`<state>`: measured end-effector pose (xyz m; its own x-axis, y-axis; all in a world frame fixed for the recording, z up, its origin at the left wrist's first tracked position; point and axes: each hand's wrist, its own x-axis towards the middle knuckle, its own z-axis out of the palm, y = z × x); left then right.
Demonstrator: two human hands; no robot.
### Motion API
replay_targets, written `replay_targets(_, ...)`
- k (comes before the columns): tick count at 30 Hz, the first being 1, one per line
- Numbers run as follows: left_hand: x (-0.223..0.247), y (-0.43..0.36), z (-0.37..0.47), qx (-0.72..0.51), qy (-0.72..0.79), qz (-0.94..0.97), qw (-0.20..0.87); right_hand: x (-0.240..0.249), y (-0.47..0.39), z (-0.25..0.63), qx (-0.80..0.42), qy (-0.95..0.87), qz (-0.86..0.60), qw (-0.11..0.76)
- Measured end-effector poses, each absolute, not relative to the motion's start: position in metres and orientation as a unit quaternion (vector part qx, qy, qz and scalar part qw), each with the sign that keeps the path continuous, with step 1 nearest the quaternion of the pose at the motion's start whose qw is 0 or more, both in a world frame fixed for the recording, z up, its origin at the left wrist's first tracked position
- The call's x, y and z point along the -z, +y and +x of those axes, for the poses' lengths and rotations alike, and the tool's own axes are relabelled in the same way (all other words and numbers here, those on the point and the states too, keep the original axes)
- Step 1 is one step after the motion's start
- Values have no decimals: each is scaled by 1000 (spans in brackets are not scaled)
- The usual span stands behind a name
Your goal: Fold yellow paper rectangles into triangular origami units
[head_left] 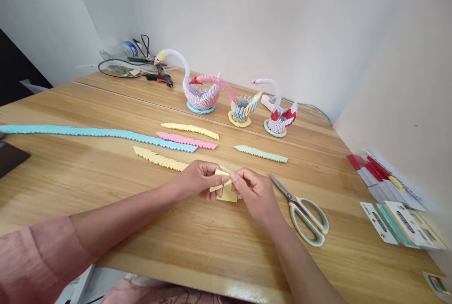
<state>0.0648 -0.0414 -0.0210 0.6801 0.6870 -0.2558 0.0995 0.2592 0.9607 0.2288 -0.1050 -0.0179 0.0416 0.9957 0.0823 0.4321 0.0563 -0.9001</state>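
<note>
The person's left hand [204,179] holds a small yellow paper [221,172], with the thumb closed against the fingers. The right hand [254,192] pinches the right end of this same paper. So the paper is between the two hands, above some other yellow paper [228,195] near the front of the wooden table [169,238]. A folded yellow strip [158,158] lies beside the left hand, and scissors [290,197] lie near the right hand. Farther back stand three paper swans [241,112].
</note>
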Motion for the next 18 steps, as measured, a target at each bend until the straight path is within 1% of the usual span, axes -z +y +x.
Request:
replay_targets(5, 13, -41, 62, -222, 329, 520, 756, 21, -103, 234, -470, -503, -536, 489)
replay_targets(9, 10, -41, 62, -232, 323, 522, 755, 26, -101, 235, -540, -444, -521, 490)
replay_targets(13, 10, -42, 62, -223, 324, 526, 754, 28, -99, 233, -559, -422, -510, 500)
replay_targets(18, 12, -42, 62, -226, 322, 537, 746, 25, -100, 233, -540, -438, -519, 497)
